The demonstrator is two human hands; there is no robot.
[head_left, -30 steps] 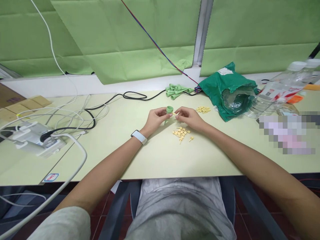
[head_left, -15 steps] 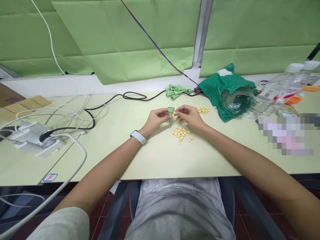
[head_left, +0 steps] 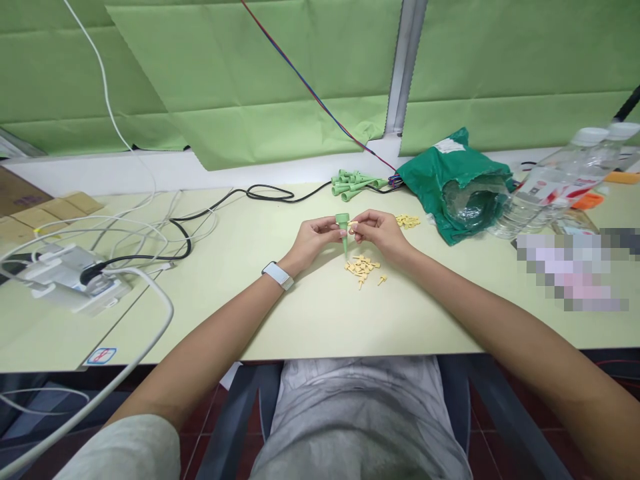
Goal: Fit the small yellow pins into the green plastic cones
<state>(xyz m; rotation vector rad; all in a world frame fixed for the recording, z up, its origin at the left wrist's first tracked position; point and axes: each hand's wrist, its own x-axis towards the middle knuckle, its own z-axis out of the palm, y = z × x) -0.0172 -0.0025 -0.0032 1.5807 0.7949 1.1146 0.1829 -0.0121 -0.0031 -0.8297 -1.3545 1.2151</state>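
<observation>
Between thumb and fingers, my left hand (head_left: 317, 241) grips a green cone (head_left: 343, 220), wide end up and thin tip pointing down. Just right of it, my right hand (head_left: 379, 232) pinches a small yellow piece (head_left: 353, 225) against the side of the cone's upper part; the fingertips partly hide it. Below the hands lies a loose pile of small yellow pieces (head_left: 361, 267) on the table. A second yellow pile (head_left: 407, 221) sits beyond my right hand. Several green cones (head_left: 350, 183) are heaped near the wall.
A green plastic bag (head_left: 453, 180) stands at the back right, beside clear bottles (head_left: 543, 187). On the left are a white power strip (head_left: 75, 277), tangled cables and cardboard boxes (head_left: 55, 210). A black cable (head_left: 270, 193) runs along the back of the table (head_left: 300, 320).
The green cone's lower tip has swung slightly to the right. The small yellow piece has turned a little in my right fingers. Both hands stay nearly in place.
</observation>
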